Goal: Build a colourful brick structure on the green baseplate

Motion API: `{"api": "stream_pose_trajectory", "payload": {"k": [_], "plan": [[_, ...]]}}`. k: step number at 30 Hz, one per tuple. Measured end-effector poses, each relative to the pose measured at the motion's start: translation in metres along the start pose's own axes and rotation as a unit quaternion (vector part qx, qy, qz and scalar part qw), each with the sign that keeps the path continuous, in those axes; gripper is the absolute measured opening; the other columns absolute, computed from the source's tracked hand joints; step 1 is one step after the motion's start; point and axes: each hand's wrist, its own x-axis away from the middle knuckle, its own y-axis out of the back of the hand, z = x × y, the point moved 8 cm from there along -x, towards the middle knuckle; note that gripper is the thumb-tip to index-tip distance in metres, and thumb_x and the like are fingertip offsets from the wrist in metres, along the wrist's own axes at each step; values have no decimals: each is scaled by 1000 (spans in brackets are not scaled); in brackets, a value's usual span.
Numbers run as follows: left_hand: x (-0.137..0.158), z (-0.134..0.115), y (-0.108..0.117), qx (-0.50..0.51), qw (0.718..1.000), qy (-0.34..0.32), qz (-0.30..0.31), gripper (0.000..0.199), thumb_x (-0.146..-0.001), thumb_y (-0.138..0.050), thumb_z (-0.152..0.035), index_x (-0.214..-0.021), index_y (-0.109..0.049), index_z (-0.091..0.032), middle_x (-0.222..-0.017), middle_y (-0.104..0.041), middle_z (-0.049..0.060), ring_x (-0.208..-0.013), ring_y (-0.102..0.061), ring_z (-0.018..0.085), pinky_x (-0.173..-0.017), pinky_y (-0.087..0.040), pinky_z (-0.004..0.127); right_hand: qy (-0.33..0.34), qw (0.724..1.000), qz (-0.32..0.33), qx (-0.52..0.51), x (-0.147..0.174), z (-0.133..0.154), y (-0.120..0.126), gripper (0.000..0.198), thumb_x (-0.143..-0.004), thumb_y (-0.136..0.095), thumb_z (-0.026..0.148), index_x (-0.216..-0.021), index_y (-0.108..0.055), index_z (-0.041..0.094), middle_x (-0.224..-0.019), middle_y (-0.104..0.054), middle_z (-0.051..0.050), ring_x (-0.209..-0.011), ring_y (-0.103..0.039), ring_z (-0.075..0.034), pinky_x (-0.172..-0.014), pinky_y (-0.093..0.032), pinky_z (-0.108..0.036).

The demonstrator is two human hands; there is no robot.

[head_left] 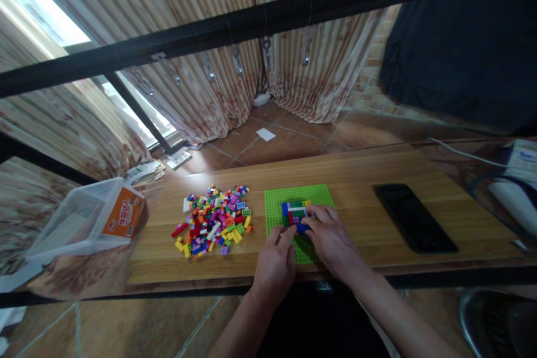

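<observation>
A bright green studded baseplate point(272, 196) lies on the wooden board, bearing a low structure of toy building bricks point(297, 210) in blue, red, white, green and yellow. From the right, my right hand point(331, 238) has its thumb and fingers closed about the structure's right side and front. My left hand point(274, 263) is at the front left of the plate, its fingers bent and its fingertips against the structure's front corner near a blue brick. Fingers cover part of the structure. Whether either hand pinches a loose brick is hidden.
A heap of loose multicoloured bricks point(218, 221) lies left of the baseplate on the wooden board point(356, 173). Further left stands a clear plastic box point(84, 210) with an orange label. A black phone point(413, 217) lies to the right. A dark metal bar point(235, 25) crosses beyond the board.
</observation>
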Motion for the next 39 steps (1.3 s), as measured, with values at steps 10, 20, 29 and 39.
{"api": "stream_pose_trajectory", "payload": {"k": [10, 20, 29, 39], "plan": [[1, 1, -16, -95, 994, 5, 45, 49, -88, -39, -12, -136, -45, -16, -131, -50, 17, -117, -53, 25, -99, -47, 40, -9, 1000, -10, 10, 1, -2, -6, 24, -84, -49, 13, -94, -70, 19, -117, -60, -12, -109, -51, -29, -91, -45, -47], [1, -3, -24, -188, 980, 3, 63, 58, -82, -39, -7, -140, -40, -12, -130, -51, 18, -112, -54, 27, -95, -48, 40, -95, 982, -111, -118, 16, -19, -2, 24, -88, -51, 30, -102, -68, 21, -115, -60, -11, -109, -54, -26, -95, -45, -45], [0, -1, -28, -210, 976, -10, 55, 61, -80, -40, -6, -140, -39, -15, -129, -51, 17, -109, -55, 27, -91, -50, 39, -190, 952, -186, -153, 18, -35, -5, 22, -81, -60, 41, -84, -61, 19, -91, -60, -9, -90, -56, -24, -84, -45, -43], [-9, -14, -33, -281, 958, 0, 53, 47, -86, -40, -7, -133, -47, -9, -120, -55, 22, -97, -60, 28, -72, -56, 40, -234, 951, -129, -153, 9, -45, -14, 19, -72, -62, 39, -70, -59, 20, -77, -59, -4, -75, -55, -21, -73, -44, -36]]}}
